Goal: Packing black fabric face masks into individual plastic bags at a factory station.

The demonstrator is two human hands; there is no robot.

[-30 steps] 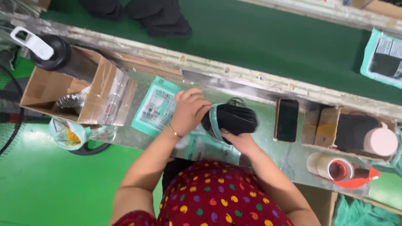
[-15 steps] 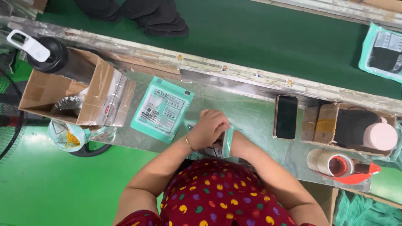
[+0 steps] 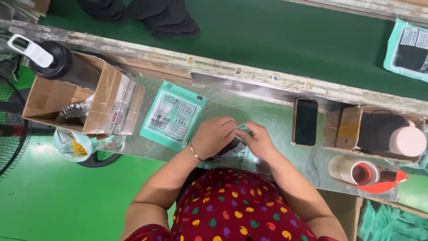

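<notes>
My left hand (image 3: pixel 215 136) and my right hand (image 3: pixel 256 140) meet at the near edge of the shiny metal worktable (image 3: pixel 232 105). Both pinch the top edge of a teal pouch (image 3: pixel 232 151) with dark contents and a printed face, which lies partly under my hands. Left of my hands, a second flat teal pouch (image 3: pixel 173 114) rests label-up on the table.
An open cardboard box (image 3: pixel 67 100) and a black bottle with a white cap (image 3: pixel 44 60) stand at left. A black phone (image 3: pixel 306 121), a box with a pink cup (image 3: pixel 379 134) and a tape dispenser (image 3: pixel 363 174) sit at right. A green conveyor belt (image 3: pixel 267 40) carries another pouch (image 3: pixel 408 49).
My hands carried the black item in the teal pouch from the table's middle to its near edge, uncovering the flat pouch at left. Both hands now pinch the pouch's top edge.
</notes>
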